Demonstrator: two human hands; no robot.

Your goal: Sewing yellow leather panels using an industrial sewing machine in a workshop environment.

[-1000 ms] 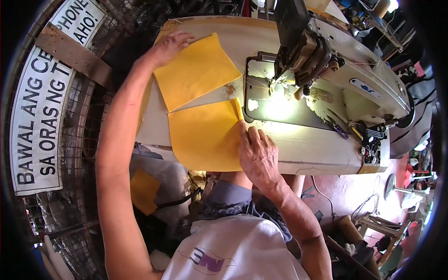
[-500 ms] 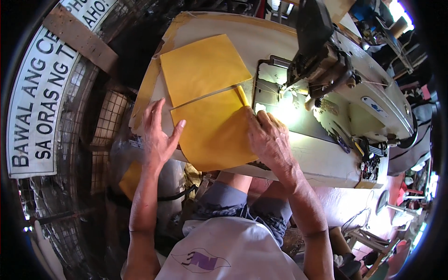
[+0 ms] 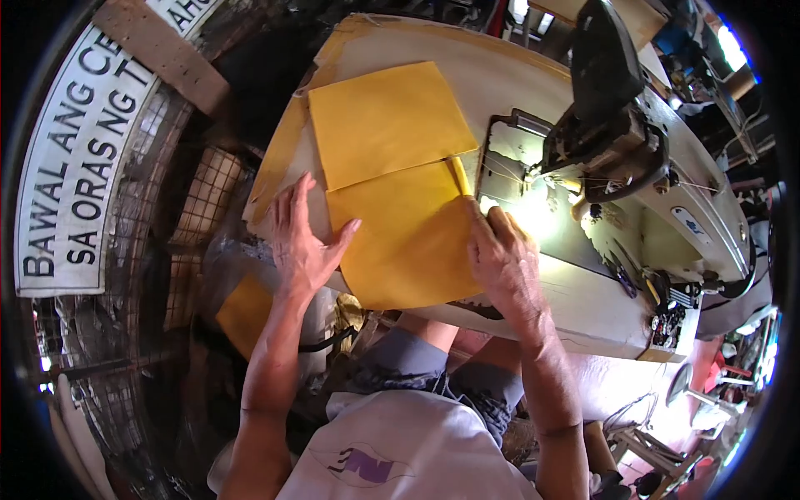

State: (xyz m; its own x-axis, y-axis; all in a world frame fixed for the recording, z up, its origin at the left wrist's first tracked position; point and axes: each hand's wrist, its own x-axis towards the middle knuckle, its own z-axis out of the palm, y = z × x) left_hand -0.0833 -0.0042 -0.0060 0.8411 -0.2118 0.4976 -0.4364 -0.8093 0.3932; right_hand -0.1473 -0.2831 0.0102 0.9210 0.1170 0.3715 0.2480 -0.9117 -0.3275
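Two flat yellow pieces that look like fabric or soft sheet lie on the sewing table. The near yellow piece [image 3: 408, 242] has a rounded lower edge and a narrow folded strip [image 3: 458, 177] along its upper right side. Its top edge meets the far yellow piece [image 3: 392, 121], which is four-sided. My right hand [image 3: 507, 258] is closed at the near piece's right edge, just below the strip, its index finger pressed on the edge; the thumb is mostly hidden. Beside the left edge, my left hand [image 3: 304, 242] is open, fingers spread and thumb by the yellow piece.
A sewing machine [image 3: 617, 158] with a lit needle area stands right of the pieces. Scissors [image 3: 621, 275] and a small tray of parts [image 3: 671, 321] lie near the table's right end. Another yellow piece [image 3: 246, 315] is low at left, near a wire mesh wall.
The gap between the two yellow pieces has narrowed, and the near piece's top edge now meets the far one. Both hands keep nearly the same pose; the whole view has shifted.
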